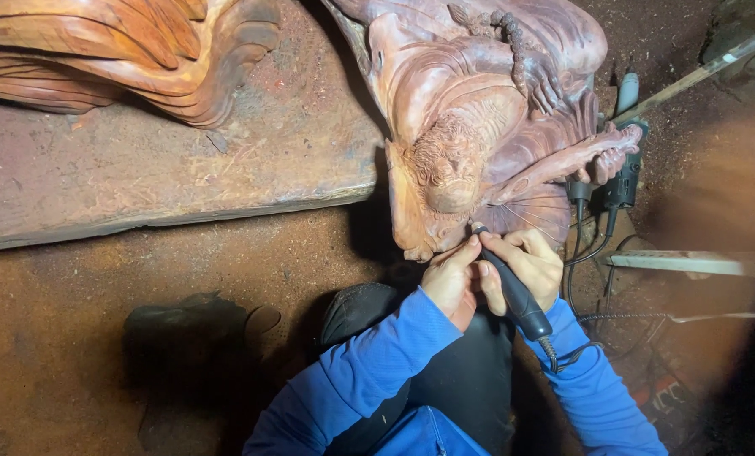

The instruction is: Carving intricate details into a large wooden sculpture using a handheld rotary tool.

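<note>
The right hand (525, 266) wraps closed around a black rotary carving tool (513, 291) — its long axis slants, tip up-left against the reddish wood carving (470, 118), cord end down-right. The left hand (452, 279) — fingers curled — steadies the tool's tip.

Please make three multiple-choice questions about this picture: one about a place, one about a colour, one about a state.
1. Where does the rotary carving tool tip touch?
A. the wooden figure carving, below its face
B. the plank
C. the floor

2. What colour are the sleeves?
A. red
B. blue
C. grey

3. How is the tool held?
A. lying loose
B. left hand only
C. right hand grips, left hand steadies

Answers: 1 A, the tip meets the carving under the chin. 2 B, both sleeves are blue. 3 C, both hands close at the tool.
</note>
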